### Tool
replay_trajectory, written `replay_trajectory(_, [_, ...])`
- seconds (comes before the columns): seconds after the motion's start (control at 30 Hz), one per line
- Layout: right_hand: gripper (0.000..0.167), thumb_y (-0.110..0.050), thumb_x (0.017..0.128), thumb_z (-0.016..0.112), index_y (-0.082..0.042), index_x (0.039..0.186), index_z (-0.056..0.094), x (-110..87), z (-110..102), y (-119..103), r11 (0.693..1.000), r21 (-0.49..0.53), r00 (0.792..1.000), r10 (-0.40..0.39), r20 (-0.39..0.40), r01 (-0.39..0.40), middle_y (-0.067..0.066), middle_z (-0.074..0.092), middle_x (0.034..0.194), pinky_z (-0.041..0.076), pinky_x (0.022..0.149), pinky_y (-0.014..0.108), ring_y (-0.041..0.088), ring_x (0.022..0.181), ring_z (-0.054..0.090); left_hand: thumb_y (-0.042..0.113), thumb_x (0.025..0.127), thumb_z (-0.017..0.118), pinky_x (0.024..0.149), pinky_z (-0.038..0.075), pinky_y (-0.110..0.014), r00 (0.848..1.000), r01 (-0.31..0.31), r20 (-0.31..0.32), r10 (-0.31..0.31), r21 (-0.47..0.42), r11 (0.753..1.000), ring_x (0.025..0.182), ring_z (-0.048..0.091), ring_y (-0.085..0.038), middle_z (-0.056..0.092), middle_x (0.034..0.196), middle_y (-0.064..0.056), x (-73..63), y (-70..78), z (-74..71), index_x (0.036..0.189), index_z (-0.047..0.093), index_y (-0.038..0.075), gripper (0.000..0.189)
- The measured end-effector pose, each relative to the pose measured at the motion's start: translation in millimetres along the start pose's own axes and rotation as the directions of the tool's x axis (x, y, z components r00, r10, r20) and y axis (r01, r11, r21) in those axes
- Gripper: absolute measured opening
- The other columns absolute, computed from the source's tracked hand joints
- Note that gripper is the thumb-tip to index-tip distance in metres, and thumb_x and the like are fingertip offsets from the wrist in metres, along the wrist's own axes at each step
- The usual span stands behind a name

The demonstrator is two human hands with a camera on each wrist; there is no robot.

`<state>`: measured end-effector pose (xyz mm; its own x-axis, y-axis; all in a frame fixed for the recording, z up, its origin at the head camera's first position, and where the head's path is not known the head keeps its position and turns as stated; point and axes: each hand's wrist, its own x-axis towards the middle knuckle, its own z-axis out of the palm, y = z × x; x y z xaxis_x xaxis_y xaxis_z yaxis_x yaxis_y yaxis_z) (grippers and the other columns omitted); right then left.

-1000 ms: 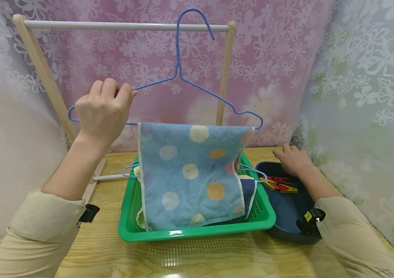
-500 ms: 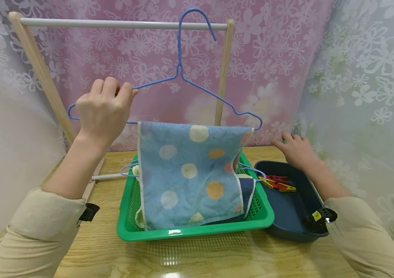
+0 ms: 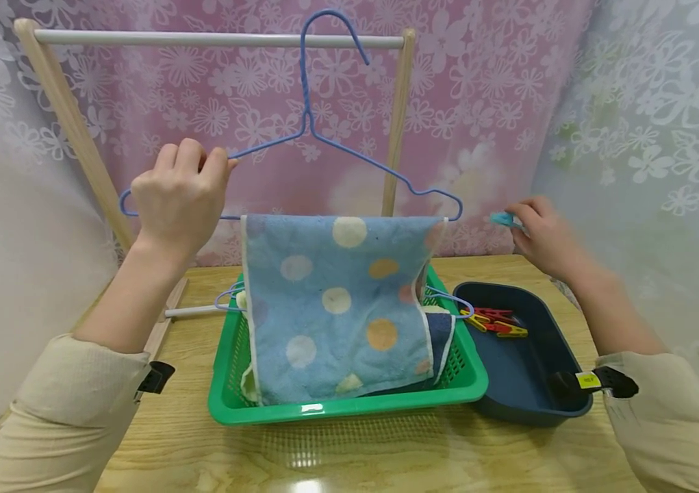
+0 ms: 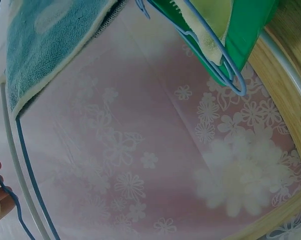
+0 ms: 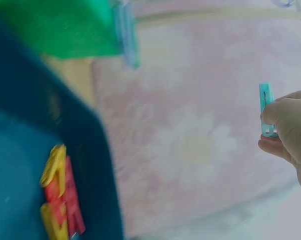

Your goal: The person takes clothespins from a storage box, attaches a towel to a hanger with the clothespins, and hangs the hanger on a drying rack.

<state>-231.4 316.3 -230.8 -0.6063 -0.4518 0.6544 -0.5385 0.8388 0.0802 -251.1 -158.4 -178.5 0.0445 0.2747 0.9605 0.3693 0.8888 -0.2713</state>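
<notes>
My left hand (image 3: pixel 179 192) grips the left shoulder of a blue wire hanger (image 3: pixel 358 157) and holds it up in front of the rack. A blue towel (image 3: pixel 318 301) with white and orange dots is draped over the hanger's lower bar and hangs down over the green basket. To the right, my right hand (image 3: pixel 552 236) pinches a light blue clothespin (image 3: pixel 503 219) between thumb and fingers, raised beyond the dark bin. In the right wrist view the clothespin (image 5: pixel 266 107) points away from the fingertips. The left wrist view catches only part of the left hand (image 4: pixel 1 197) on the wire.
A green basket (image 3: pixel 349 411) holds more towels and blue hangers. Beside it stands a dark blue bin (image 3: pixel 522 370) with several red and yellow clothespins (image 3: pixel 497 323). Behind is a wooden rack with a white top rail (image 3: pixel 201 39). Flowered curtains close off the back and sides.
My right hand has risen from the bin's far edge, and a light blue clothespin now shows in its fingers. The hanger's hook has shifted slightly left; the left hand keeps its grip.
</notes>
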Motion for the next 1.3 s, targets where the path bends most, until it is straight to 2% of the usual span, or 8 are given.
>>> replay_trajectory(0.3, [0.039, 0.010, 0.076, 0.068, 0.004, 0.112, 0.058, 21.4, -35.5, -35.9, 0.996, -0.010, 0.985, -0.087, -0.149, 0.087, 0.022, 0.052, 0.104, 0.042, 0.068, 0.031, 0.031, 0.080, 0.056, 0.026, 0.094, 0.053, 0.032, 0.019, -0.036, 0.999, 0.045, 0.001, -0.045, -0.012, 0.999, 0.050, 0.040, -0.033, 0.049, 0.067, -0.017, 0.5, -0.7, 1.7, 0.073, 0.055, 0.000, 0.033])
replay_trajectory(0.4, [0.028, -0.013, 0.091, 0.058, 0.003, 0.115, 0.057, 24.3, -42.1, -43.4, 0.990, -0.018, 0.976, -0.138, -0.171, 0.137, 0.023, 0.053, 0.107, 0.040, 0.070, 0.027, 0.032, 0.080, 0.057, 0.026, 0.095, 0.051, 0.032, 0.022, -0.038, 0.998, 0.064, 0.024, -0.064, -0.016, 0.998, 0.050, 0.041, -0.033, 0.050, 0.067, -0.018, 1.8, 0.5, 1.9, 0.074, 0.056, 0.000, 0.034])
replay_trajectory(0.5, [0.049, -0.038, 0.097, 0.041, 0.004, 0.116, 0.057, 27.1, -46.4, -51.4, 0.985, -0.008, 0.966, -0.171, -0.193, 0.172, 0.022, 0.054, 0.108, 0.039, 0.074, 0.018, 0.032, 0.082, 0.058, 0.025, 0.095, 0.051, 0.031, 0.025, -0.040, 0.996, 0.080, 0.042, -0.079, -0.023, 0.997, 0.051, 0.042, -0.034, 0.051, 0.068, -0.018, 2.6, 1.7, 2.4, 0.075, 0.057, -0.001, 0.034])
replay_trajectory(0.57, [0.057, -0.045, 0.096, 0.037, 0.005, 0.114, 0.056, 29.7, -48.6, -57.8, 0.982, -0.007, 0.961, -0.184, -0.207, 0.187, 0.021, 0.055, 0.107, 0.036, 0.076, 0.011, 0.031, 0.082, 0.060, 0.024, 0.095, 0.051, 0.031, 0.025, -0.040, 0.996, 0.081, 0.045, -0.080, -0.022, 0.996, 0.051, 0.042, -0.033, 0.051, 0.068, -0.018, 3.1, 2.7, 2.9, 0.074, 0.056, -0.001, 0.034])
replay_trajectory(0.83, [0.049, -0.040, 0.096, 0.043, 0.006, 0.101, 0.060, 41.4, -43.5, -80.8, 0.958, 0.026, 0.921, -0.268, -0.282, 0.286, 0.019, 0.057, 0.099, 0.030, 0.082, 0.005, 0.030, 0.079, 0.058, 0.024, 0.094, 0.054, 0.029, 0.026, -0.039, 0.998, 0.053, 0.029, -0.052, -0.022, 0.998, 0.050, 0.042, -0.032, 0.051, 0.067, -0.016, 5.9, 8.2, 3.9, 0.072, 0.056, 0.001, 0.032])
replay_trajectory(1.0, [0.042, -0.031, 0.099, 0.042, 0.006, 0.097, 0.062, 45.9, -32.1, -83.9, 0.938, 0.048, 0.899, -0.313, -0.307, 0.344, 0.020, 0.055, 0.097, 0.038, 0.071, 0.018, 0.031, 0.081, 0.054, 0.023, 0.094, 0.054, 0.029, 0.026, -0.038, 0.998, 0.035, 0.048, -0.034, -0.019, 0.999, 0.051, 0.043, -0.031, 0.050, 0.067, -0.015, 3.3, 11.0, 3.5, 0.075, 0.056, 0.000, 0.030])
replay_trajectory(1.13, [0.039, -0.027, 0.099, 0.042, 0.005, 0.094, 0.064, 47.2, -23.5, -87.5, 0.924, 0.078, 0.885, -0.332, -0.325, 0.375, 0.023, 0.053, 0.100, 0.037, 0.064, 0.026, 0.031, 0.076, 0.052, 0.022, 0.095, 0.053, 0.029, 0.024, -0.036, 0.998, 0.018, 0.053, -0.017, -0.022, 1.000, 0.050, 0.042, -0.030, 0.049, 0.066, -0.015, 0.0, 12.5, 3.5, 0.075, 0.056, 0.000, 0.030])
replay_trajectory(1.3, [0.036, -0.025, 0.095, 0.046, 0.004, 0.093, 0.067, 48.0, -19.2, -94.4, 0.909, 0.163, 0.889, -0.315, -0.333, 0.383, 0.025, 0.050, 0.104, 0.039, 0.081, 0.012, 0.033, 0.078, 0.057, 0.022, 0.095, 0.053, 0.030, 0.022, -0.033, 0.999, 0.002, 0.037, -0.001, -0.024, 1.000, 0.049, 0.041, -0.029, 0.049, 0.065, -0.014, -1.3, 13.6, 4.0, 0.074, 0.057, 0.000, 0.030])
